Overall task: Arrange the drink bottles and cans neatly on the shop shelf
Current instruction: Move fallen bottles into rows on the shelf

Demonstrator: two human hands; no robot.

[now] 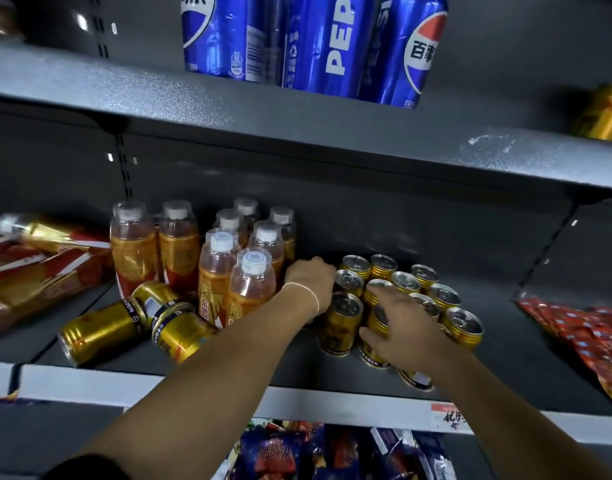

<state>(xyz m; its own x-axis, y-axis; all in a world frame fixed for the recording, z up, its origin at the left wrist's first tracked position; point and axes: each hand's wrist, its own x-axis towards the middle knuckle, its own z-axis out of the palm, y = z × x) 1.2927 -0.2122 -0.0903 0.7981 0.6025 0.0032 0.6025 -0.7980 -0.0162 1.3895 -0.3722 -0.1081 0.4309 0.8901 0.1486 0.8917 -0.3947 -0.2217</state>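
Standing upright on the middle shelf (pixel 505 362), the gold cans (pixel 444 296) form a cluster, each with a silver top and dark blue base band. The right grip (pixel 398 329) wraps the front can (pixel 373 356) at the cluster's 6 o'clock edge. The left grip (pixel 309 278) touches its 9 o'clock side; whether it holds anything cannot be told.

**A:** What is the setting?

**B:** Dark grey metal shop shelving fills the view. An upper shelf (pixel 297 126) slants across the top, with a pale scuff (pixel 488 143) near its right end. The lower shelf (pixel 505 358) sits beneath it in shadow.

**A:** And behind?

**B:** A matt grey back panel (pixel 384 216). At the left, a slotted upright (pixel 122 168) catches small glints of light.

**A:** The front edge?

**B:** A white price strip (pixel 124 386) runs along the lower shelf, with a red label (pixel 444 408) towards the right.
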